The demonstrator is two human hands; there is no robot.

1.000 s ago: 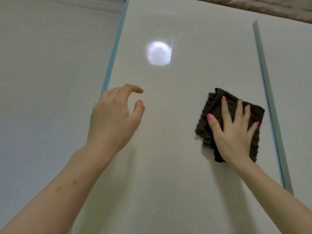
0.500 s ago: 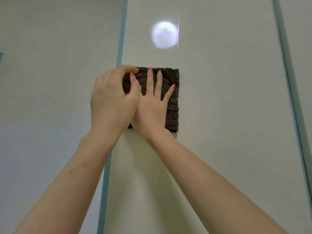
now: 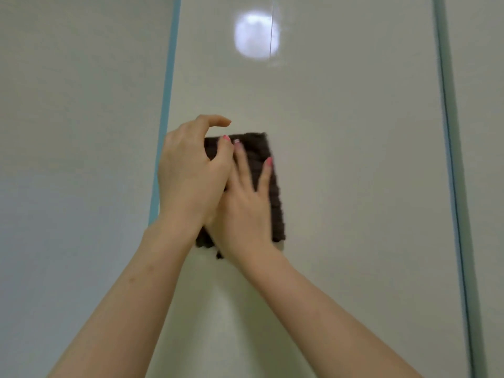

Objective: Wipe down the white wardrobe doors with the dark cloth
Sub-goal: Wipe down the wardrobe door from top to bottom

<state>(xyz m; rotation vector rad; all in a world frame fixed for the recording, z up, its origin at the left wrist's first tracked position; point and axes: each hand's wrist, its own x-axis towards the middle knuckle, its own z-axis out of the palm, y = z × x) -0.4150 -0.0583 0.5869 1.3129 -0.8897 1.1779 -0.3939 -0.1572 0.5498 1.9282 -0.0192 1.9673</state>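
Dark brown, nubby terry cloth (image 3: pixel 266 156), folded to a rough rectangle, lies flat against the middle white glossy wardrobe door (image 3: pixel 341 165), near the door's left edge, approx. mid-frame. Right hand (image 3: pixel 245 205) presses on it w/ fingers straight and spread, palm flat over the cloth's lower half; pink-painted nails show at the fingertips. Left hand (image 3: pixel 191 173) sits on top of the right hand's thumb side, overlapping it, fingers loosely curved, index finger arched above the cloth's top left corner w/o clearly touching it; thumb tip rests on the cloth. It grips nothing. Both bare forearms reach up from the bottom of the frame. Pale blue vertical edge strip (image 3: pixel 166 105) runs just left of the hands, w/ another white door panel (image 3: pixel 76 132) beyond it. A second blue strip (image 3: pixel 447 132) runs along the door's right side, well apart from the cloth. Round bright light reflection (image 3: pixel 256 36) glows on the door above the cloth.
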